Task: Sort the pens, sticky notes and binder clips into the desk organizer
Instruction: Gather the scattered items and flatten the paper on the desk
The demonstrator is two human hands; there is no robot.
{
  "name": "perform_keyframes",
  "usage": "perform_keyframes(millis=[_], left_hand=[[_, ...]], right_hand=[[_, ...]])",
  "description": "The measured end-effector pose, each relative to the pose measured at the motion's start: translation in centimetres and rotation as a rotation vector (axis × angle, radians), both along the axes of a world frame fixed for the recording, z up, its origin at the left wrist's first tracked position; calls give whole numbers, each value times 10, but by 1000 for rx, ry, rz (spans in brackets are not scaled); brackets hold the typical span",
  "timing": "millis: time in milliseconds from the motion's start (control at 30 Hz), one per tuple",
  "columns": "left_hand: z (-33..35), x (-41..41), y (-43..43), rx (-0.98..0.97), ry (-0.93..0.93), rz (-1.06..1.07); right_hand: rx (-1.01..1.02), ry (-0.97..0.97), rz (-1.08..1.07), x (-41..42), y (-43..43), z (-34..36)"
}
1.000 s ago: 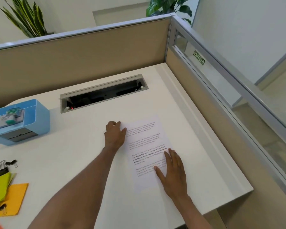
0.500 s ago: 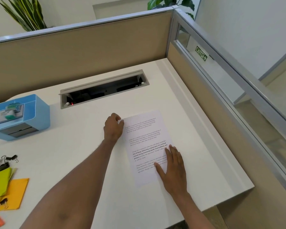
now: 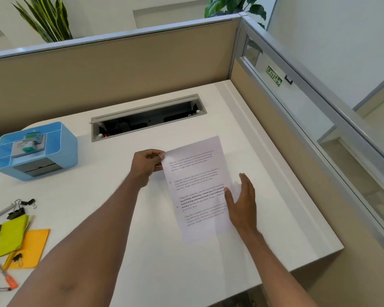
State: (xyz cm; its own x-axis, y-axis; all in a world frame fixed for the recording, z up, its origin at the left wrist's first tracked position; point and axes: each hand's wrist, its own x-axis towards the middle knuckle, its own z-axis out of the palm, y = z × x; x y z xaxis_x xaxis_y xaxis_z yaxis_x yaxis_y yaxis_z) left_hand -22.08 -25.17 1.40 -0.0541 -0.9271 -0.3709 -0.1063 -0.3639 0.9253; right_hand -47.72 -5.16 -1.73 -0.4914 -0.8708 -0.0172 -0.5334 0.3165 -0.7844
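My left hand (image 3: 145,166) pinches the top left corner of a printed sheet of paper (image 3: 197,173) lying mid-desk. My right hand (image 3: 242,202) has straight fingers at the sheet's right edge, low down. The blue desk organizer (image 3: 60,149) stands at the far left with a stapler-like item inside. Green sticky notes (image 3: 12,234) and orange sticky notes (image 3: 32,247) lie at the left edge. Black binder clips (image 3: 20,209) sit just above them, another clip (image 3: 18,259) on the orange pad. Pens (image 3: 8,278) lie at the bottom left, partly cut off.
The white desk (image 3: 98,207) is bounded by beige partition walls at the back and right. An open cable tray slot (image 3: 146,119) is set in the desk behind the paper. The desk's front edge runs at the lower right.
My left hand went from resting by the sheet's corner to pinching it and lifting that corner. My right hand slid from flat on the paper to its right edge.
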Motion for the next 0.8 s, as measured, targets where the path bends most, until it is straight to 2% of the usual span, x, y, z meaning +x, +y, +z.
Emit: perform_keyframes(millis=[100,300,567,800], left_hand=[[9,27,0,4,61,31],[23,107,8,14,71,79],[20,241,25,45,-126,94],[3,311,37,-15,-363,95]], right_hand=[[30,-100,-11,7,-16,12],[18,-171,86,70,-18,26],[175,-219,213,187,-2,17],[233,-237,196,262,7,8]])
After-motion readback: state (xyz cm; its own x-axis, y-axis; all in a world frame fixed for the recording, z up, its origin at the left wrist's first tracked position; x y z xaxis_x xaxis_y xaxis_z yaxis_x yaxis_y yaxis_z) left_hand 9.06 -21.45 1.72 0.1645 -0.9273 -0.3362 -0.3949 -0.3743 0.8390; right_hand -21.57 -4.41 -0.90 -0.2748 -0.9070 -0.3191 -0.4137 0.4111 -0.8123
